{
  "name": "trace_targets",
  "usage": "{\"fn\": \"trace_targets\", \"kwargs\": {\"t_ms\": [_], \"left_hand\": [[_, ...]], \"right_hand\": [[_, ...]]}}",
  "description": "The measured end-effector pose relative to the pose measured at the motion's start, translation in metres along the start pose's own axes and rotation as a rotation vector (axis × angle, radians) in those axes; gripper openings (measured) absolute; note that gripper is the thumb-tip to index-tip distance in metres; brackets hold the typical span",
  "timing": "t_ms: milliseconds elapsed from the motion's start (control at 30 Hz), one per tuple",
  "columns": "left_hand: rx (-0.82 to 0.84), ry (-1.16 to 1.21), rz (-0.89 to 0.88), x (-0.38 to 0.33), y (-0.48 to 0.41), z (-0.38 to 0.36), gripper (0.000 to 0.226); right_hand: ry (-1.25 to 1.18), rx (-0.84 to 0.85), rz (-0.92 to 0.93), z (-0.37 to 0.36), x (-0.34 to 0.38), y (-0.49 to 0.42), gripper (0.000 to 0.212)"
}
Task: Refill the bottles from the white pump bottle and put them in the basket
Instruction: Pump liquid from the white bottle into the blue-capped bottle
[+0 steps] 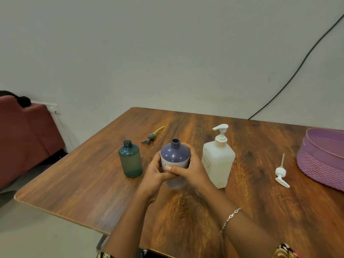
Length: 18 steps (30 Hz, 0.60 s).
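Three bottles [130, 159] [217, 161], two loose pumps [151, 136] [281, 174]; left grip [156, 175] and right grip [192, 170] clasp purple bottle [175, 155].

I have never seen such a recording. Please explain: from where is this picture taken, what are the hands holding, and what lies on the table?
No machine: a person works with bare hands, filmed by one camera worn on the head, looking down. The left hand and right hand both grip an uncapped purple bottle. On the table stand an uncapped teal bottle and the white pump bottle. Two loose pumps lie there, a grey pump and a white pump. A purple basket sits at the right.
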<state>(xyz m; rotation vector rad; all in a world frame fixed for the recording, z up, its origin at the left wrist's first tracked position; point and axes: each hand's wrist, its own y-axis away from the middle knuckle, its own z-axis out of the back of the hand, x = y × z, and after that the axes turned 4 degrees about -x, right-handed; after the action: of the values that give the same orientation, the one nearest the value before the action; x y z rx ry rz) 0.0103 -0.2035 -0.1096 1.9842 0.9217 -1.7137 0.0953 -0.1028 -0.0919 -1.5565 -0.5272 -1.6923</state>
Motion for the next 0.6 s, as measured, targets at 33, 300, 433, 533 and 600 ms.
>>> {"fn": "trace_targets", "kwargs": {"t_ms": [33, 300, 433, 533, 600], "left_hand": [[-0.003, -0.004, 0.007, 0.001, 0.000, 0.001, 0.077], [-0.127, -0.245, -0.035, 0.008, -0.001, 0.019, 0.064], [-0.311, -0.562, -0.094, 0.008, 0.000, 0.024, 0.041], [-0.456, -0.727, -0.124, 0.006, 0.000, 0.027, 0.024], [-0.524, -0.787, -0.133, 0.007, 0.000, 0.029, 0.012]], "right_hand": [[-0.002, 0.008, -0.013, -0.001, -0.002, -0.001, 0.082], [-0.051, 0.057, -0.029, -0.021, -0.023, -0.017, 0.079], [-0.129, 0.049, -0.038, -0.036, -0.029, -0.026, 0.080], [-0.144, 0.048, -0.056, -0.049, -0.033, -0.035, 0.081], [-0.150, 0.066, -0.059, -0.056, -0.035, -0.038, 0.084]]}}
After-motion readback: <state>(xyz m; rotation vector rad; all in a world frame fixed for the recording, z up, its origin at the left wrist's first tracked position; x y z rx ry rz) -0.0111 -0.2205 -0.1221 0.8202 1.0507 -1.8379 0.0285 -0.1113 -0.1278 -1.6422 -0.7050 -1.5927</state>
